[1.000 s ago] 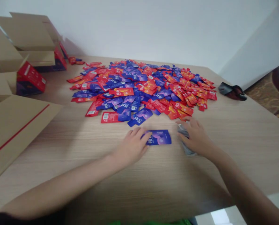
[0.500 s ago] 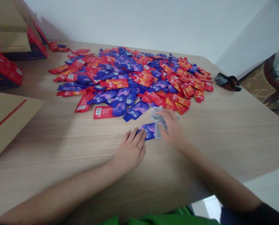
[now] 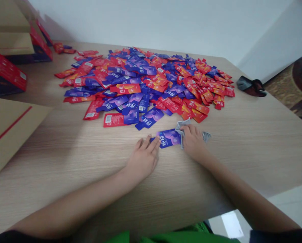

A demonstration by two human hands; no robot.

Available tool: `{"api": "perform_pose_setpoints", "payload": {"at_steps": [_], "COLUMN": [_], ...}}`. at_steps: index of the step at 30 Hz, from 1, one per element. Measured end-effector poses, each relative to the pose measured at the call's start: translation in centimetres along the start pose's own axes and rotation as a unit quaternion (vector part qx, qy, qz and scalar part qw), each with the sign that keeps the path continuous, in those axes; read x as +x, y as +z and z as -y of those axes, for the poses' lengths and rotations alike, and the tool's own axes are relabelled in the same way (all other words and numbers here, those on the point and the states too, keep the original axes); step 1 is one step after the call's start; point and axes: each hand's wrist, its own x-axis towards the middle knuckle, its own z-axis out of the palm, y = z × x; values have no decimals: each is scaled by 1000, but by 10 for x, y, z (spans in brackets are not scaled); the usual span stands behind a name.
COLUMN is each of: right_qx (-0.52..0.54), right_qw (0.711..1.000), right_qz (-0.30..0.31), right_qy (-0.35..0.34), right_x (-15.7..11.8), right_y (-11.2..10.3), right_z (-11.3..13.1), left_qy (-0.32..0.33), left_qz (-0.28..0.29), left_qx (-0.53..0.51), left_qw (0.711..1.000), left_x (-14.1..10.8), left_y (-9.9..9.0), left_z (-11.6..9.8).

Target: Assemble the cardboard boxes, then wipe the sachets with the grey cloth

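Note:
A purple-blue sachet (image 3: 170, 138) lies flat on the wood-grain table (image 3: 95, 158) in front of me. The fingers of my left hand (image 3: 146, 155) are stretched out and press down on its left end. My right hand (image 3: 193, 141) is closed around a grey cloth (image 3: 182, 125), which covers the sachet's right end. Part of the cloth sticks out to the right, past my knuckles. Just beyond my hands spreads a large heap of red and purple sachets (image 3: 141, 81), the nearest one a purple sachet (image 3: 150, 118).
Cardboard boxes (image 3: 9, 72) with red and dark sides stand at the left. A tan cardboard flap (image 3: 11, 131) with a red stripe juts in below them. Near the table's right edge lies a dark crumpled object (image 3: 251, 86). A white wall (image 3: 166, 25) rises behind the heap.
My right hand has moved right along the sachet with the cloth, baring more of its printed face. My left hand stays on the left end. The view has shifted slightly.

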Motion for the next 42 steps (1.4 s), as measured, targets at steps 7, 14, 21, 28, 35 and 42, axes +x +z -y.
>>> {"api": "perform_pose_setpoints", "payload": {"at_steps": [7, 14, 21, 28, 35, 42], "right_qx": [76, -4, -5, 81, -7, 12], "right_qw": [992, 997, 1000, 990, 997, 1000], "right_qz": [-41, 24, -5, -8, 12, -21], "right_qy": [-97, -79, 15, -119, -77, 6], "right_x": [18, 14, 0, 1, -22, -12], "right_y": [-18, 3, -6, -17, -1, -13], "right_z": [42, 48, -17, 64, 33, -1], "left_qy": [30, 19, 16, 17, 30, 33], "left_qz": [-15, -2, -12, -29, 7, 7], "left_qx": [-11, -14, -14, -6, -5, 2], "left_qw": [999, 1000, 1000, 999, 1000, 999], "left_x": [-7, -5, -4, -4, 0, 1], "left_y": [0, 0, 3, 4, -1, 0], "left_z": [-8, -13, -12, -14, -11, -11]}}
